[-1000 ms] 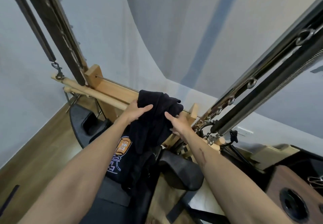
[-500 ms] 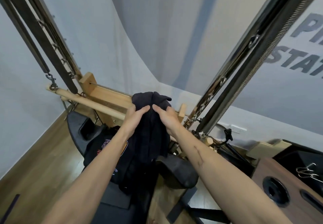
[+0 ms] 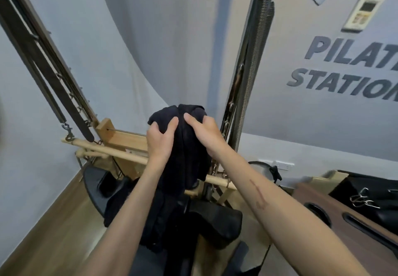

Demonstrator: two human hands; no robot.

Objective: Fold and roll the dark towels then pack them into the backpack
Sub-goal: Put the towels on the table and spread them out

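Filling the far background is a pale grey wall [image 3: 150, 38] with dark lettering, and in front of it stands a wood-and-metal exercise frame [image 3: 120, 140] with slanting dark bars, a coiled spring and a round pale wooden dowel [image 3: 112, 151] running left to right. Below that lies black padded equipment [image 3: 217, 230], and at the right a dark brown wooden box [image 3: 344, 230] with cut-out holes. No backpack can be made out for certain.

The dark, soft cloth towel [image 3: 185, 153] is raised in front of the person, bunched at its top and hanging straight down, so its long axis runs vertically from the hands toward the padded equipment.

The left hand [image 3: 160, 140] grips the top left of the bunch, fingers curled into the cloth. The right hand [image 3: 204, 131] pinches the top right, thumb pressed on the near face. They sit almost thumb to thumb, equally near the towel, so folding likely calls for spreading them apart along the top edge.
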